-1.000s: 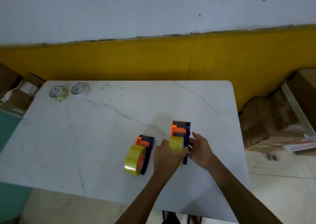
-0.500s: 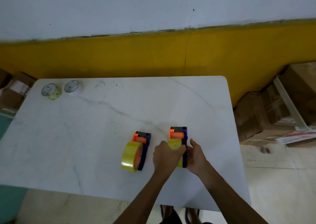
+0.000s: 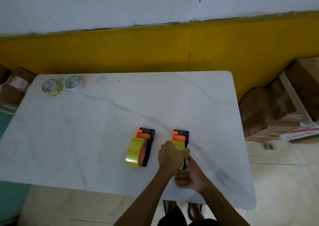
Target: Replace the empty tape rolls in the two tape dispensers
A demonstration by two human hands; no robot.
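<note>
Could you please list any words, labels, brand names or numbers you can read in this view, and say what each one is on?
No text can be read.
Two rolls at the table's far left corner: round printed labels, too small and blurred.
Cardboard boxes on the floor: markings blurred.
Two dispensers and their yellow tape: no print visible.

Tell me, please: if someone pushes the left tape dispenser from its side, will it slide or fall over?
The left tape dispenser stands on its narrow edge, so it probably tips. Its yellow roll looks full, likely adding weight. The marble table looks smooth; a low push may slide it.
</note>
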